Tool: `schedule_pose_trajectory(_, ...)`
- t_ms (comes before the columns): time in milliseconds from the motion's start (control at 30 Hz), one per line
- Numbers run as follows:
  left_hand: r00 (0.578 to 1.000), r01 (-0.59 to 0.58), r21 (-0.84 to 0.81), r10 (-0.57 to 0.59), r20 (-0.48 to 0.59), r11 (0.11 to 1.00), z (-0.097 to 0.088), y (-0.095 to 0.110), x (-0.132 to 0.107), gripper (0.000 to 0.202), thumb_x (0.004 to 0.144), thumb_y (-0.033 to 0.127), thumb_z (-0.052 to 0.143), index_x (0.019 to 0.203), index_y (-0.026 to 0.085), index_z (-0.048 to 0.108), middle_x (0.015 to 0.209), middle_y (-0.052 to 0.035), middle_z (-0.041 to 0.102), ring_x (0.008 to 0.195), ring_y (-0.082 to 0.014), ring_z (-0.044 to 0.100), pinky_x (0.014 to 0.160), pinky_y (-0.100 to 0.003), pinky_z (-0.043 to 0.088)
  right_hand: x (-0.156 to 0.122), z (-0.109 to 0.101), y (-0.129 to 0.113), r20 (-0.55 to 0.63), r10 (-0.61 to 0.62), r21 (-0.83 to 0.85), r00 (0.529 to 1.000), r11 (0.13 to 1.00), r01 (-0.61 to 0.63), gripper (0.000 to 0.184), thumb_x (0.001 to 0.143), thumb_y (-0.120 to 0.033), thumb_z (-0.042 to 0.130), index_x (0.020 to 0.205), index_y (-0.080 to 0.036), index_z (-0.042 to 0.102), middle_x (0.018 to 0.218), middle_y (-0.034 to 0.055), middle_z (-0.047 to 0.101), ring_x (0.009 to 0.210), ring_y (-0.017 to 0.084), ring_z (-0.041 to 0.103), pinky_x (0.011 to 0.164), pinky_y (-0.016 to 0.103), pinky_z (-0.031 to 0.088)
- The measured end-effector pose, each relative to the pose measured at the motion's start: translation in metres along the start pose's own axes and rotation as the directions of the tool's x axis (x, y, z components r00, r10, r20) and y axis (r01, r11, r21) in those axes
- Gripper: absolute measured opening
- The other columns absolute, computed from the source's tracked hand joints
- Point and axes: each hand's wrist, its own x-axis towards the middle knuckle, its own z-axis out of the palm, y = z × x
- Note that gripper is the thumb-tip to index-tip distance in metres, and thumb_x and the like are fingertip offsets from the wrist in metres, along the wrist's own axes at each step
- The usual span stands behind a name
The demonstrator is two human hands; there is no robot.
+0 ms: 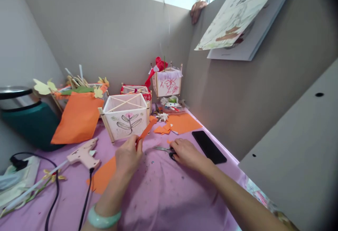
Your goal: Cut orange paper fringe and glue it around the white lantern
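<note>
My left hand (128, 157) is closed in a pinch on an orange paper strip (146, 130) that rises toward a white paper lantern (126, 116) with a drawn flower. My right hand (187, 151) lies over the handles of a pair of scissors (163, 149) on the purple tablecloth (163, 196), fingers curled on them. The scissor blades point left toward my left hand. A pale green bangle (103, 219) circles my left wrist.
A pink glue gun (83, 156) with a black cord lies left. Orange paper sheets (78, 118) (182, 122), a black phone (209, 147), two more lanterns (169, 82) and scraps stand behind. Grey partition walls enclose the desk; another person's hand (197, 10) rests on top.
</note>
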Motion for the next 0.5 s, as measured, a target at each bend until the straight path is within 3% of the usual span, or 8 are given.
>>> schedule_pose_trajectory(133, 0.999, 0.035, 0.038, -0.036, 0.02, 0.999, 0.002, -0.006, 0.002, 0.023, 0.089, 0.033, 0.041, 0.084, 0.02, 0.06, 0.072, -0.0046, 0.067, 0.063, -0.019, 0.059, 0.057, -0.027, 0.029, 0.008, -0.014, 0.017, 0.08, 0.06, 0.012, 0.995, 0.998, -0.061, 0.016, 0.076, -0.019, 0.059, 0.091, -0.02, 0.063, 0.089, 0.0058, 0.066, 0.076, 0.018, 0.058, 0.064, 0.025, 0.035)
schedule_pose_trajectory(267, 0.994, 0.105, 0.024, -0.105, 0.021, 0.994, -0.002, -0.006, 0.006, 0.022, 0.087, 0.034, 0.042, 0.082, 0.02, 0.059, 0.069, -0.004, 0.065, 0.062, -0.0193, 0.058, 0.057, -0.027, 0.03, 0.017, -0.029, 0.035, 0.047, 0.14, 0.077, 0.989, 0.987, -0.143, 0.017, 0.083, -0.024, 0.051, 0.097, -0.02, 0.061, 0.086, 0.0043, 0.067, 0.071, 0.016, 0.058, 0.056, 0.023, 0.032)
schedule_pose_trajectory(333, 0.99, 0.143, -0.044, -0.141, 0.029, 0.989, -0.003, -0.006, 0.007, 0.021, 0.086, 0.035, 0.044, 0.079, 0.02, 0.058, 0.066, -0.003, 0.063, 0.061, -0.0187, 0.058, 0.058, -0.027, 0.032, 0.021, -0.03, 0.034, 0.12, 0.062, 0.191, 0.991, 0.978, -0.084, 0.016, 0.081, -0.026, 0.056, 0.096, -0.023, 0.061, 0.083, -0.0001, 0.067, 0.07, 0.014, 0.058, 0.056, 0.021, 0.033)
schedule_pose_trajectory(400, 0.986, 0.164, -0.166, -0.156, 0.064, 0.972, -0.001, -0.007, 0.008, 0.021, 0.084, 0.037, 0.047, 0.076, 0.02, 0.056, 0.063, -0.001, 0.06, 0.06, -0.0171, 0.056, 0.059, -0.027, 0.034, 0.025, -0.026, 0.029, 0.175, 0.012, 0.197, 0.984, 0.979, -0.047, 0.014, 0.073, -0.021, 0.064, 0.086, -0.022, 0.062, 0.079, -0.0015, 0.067, 0.069, 0.013, 0.057, 0.057, 0.02, 0.033)
schedule_pose_trajectory(500, 0.971, 0.225, -0.397, -0.172, 0.164, 0.89, 0.003, -0.011, 0.01, 0.02, 0.079, 0.037, 0.051, 0.07, 0.02, 0.053, 0.062, 0.0015, 0.057, 0.059, -0.0147, 0.054, 0.058, -0.025, 0.037, 0.031, -0.023, 0.028, 0.079, 0.129, 0.116, 0.989, 0.984, -0.138, 0.013, 0.077, -0.015, 0.055, 0.087, -0.018, 0.063, 0.087, 0.0064, 0.067, 0.076, 0.017, 0.058, 0.06, 0.024, 0.032)
